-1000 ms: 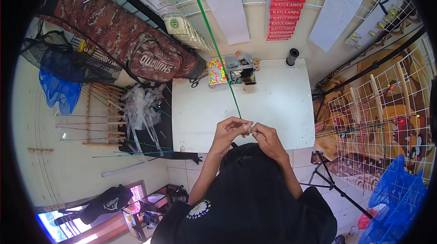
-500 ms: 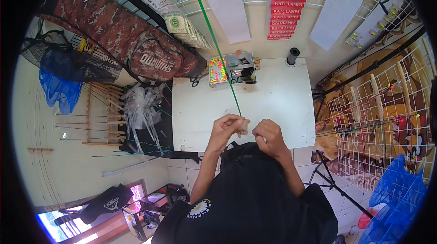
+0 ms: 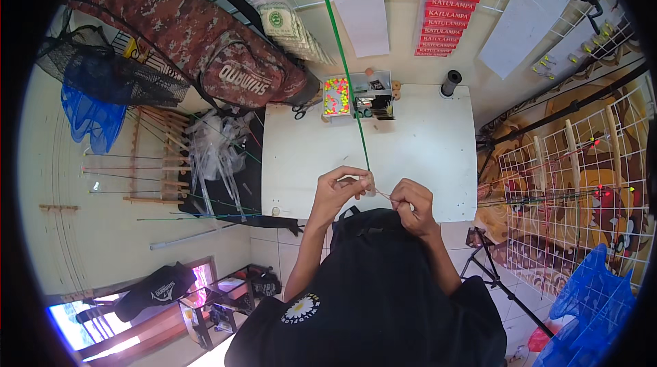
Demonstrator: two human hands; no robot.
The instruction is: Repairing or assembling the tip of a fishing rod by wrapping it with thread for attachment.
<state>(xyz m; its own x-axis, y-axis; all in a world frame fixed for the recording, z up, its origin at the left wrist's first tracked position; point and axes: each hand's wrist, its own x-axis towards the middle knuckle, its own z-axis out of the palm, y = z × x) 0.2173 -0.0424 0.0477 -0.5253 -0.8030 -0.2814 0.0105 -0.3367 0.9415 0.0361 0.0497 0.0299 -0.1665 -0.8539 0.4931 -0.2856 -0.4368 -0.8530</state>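
Note:
A thin green rod (image 3: pixel 348 70) runs down from the top of the view to my left hand (image 3: pixel 340 187). That hand pinches its lower end between thumb and fingers, together with a small pale, translucent piece (image 3: pixel 371 185). My right hand (image 3: pixel 413 203), a little to the right, is closed on a thin reddish strand (image 3: pixel 383 195). The strand stretches across the gap between both hands. Fingers hide both of its ends, so I cannot tell how it is fixed. Both hands are above the near edge of the white table (image 3: pixel 301 161).
At the table's far side stand a divided box (image 3: pixel 337 118) with bright beads, scissors (image 3: pixel 299 112) and a black cylinder (image 3: pixel 449 84). A camouflage rod bag (image 3: pixel 205 45) leans at left near bundled plastic sleeves (image 3: pixel 215 155). To the right are a white wire rack (image 3: pixel 547 189) and a black tripod (image 3: pixel 489 261).
My right hand has shifted slightly right, and a thin strand now shows stretched between the hands. My left hand keeps its pinch on the rod. The whole view has shifted a little.

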